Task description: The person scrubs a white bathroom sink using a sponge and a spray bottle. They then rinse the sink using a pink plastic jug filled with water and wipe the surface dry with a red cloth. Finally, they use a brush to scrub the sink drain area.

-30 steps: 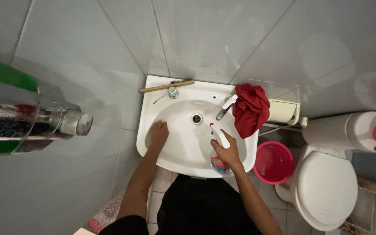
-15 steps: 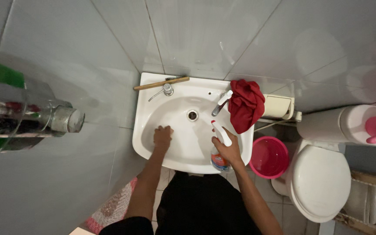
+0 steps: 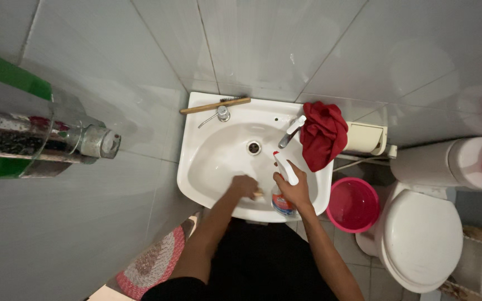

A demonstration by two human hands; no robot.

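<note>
Left hand [image 3: 245, 186] closed on a sponge [image 3: 258, 195] in the sink [image 3: 207, 167], right hand [image 3: 291, 189] gripping a spray bottle [image 3: 282, 195], pink bucket [image 3: 353, 205] beside.

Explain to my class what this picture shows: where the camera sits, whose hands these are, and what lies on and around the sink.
There is no machine here. The single picture comes from a camera worn on a person's head, looking straight down, so the two bare arms reaching in from the bottom are that person's own.

The left hand is inside the white ceramic wall sink, pressed on a small pale pad near the front edge. The right hand grips a white spray bottle with an orange label, nozzle towards the basin.

On the sink's back rim lie a wooden-handled brush and a crumpled red cloth beside the chrome tap. On the floor to the right stand a pink plastic bucket and a white toilet.
</note>
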